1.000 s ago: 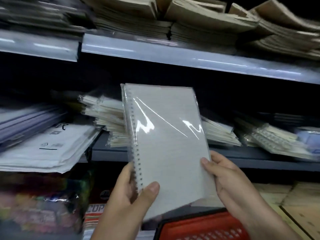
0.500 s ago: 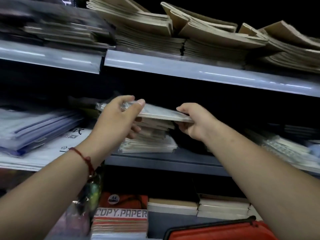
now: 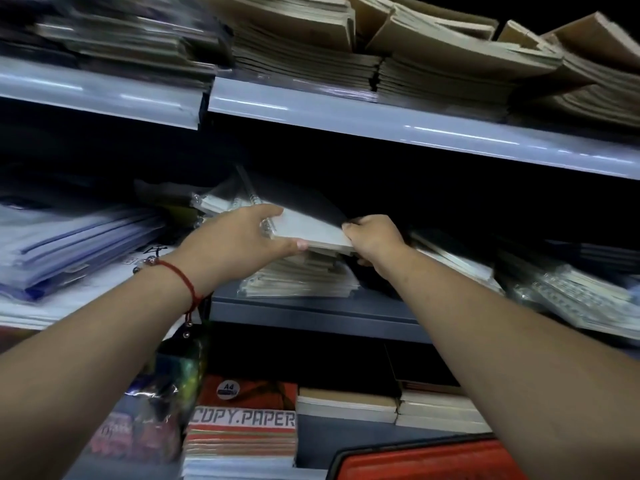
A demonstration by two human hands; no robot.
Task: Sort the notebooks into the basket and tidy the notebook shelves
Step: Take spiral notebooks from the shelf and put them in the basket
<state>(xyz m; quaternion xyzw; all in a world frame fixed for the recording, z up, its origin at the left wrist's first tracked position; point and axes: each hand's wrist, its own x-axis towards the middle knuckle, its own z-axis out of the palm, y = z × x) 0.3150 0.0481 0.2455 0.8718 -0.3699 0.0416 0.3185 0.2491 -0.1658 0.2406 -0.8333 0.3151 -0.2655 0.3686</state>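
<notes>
Since half a second ago, I see the notebook [image 3: 304, 226] pushed a little deeper onto the stack [image 3: 301, 275] on the middle shelf [image 3: 311, 308], its far edge tilted up into the dark. It is a flat grey rectangle, spiral-bound along its left side, with a sheen like clear wrap. My left hand [image 3: 239, 239] grips that wire-bound corner, thumb on top and fingers curled beneath. My right hand [image 3: 372, 239] pinches the near right corner, fingers closed tight around it. The stack below is pale wrapped notebooks, edges uneven. A red cord bracelet [image 3: 180, 275] circles my left wrist.

To the left lie blurred bluish plastic folders [image 3: 69, 244]; to the right, more wrapped spiral pads [image 3: 568, 299], slumped. Above, the upper shelf [image 3: 346, 116] has a glossy light edge and holds brown kraft books [image 3: 433, 53], some bent. Below sit a pack lettered COPY.PAPER [image 3: 242, 419] and tan-covered pads [image 3: 346, 403]. The red basket [image 3: 426, 462], black-rimmed, shows at the bottom.
</notes>
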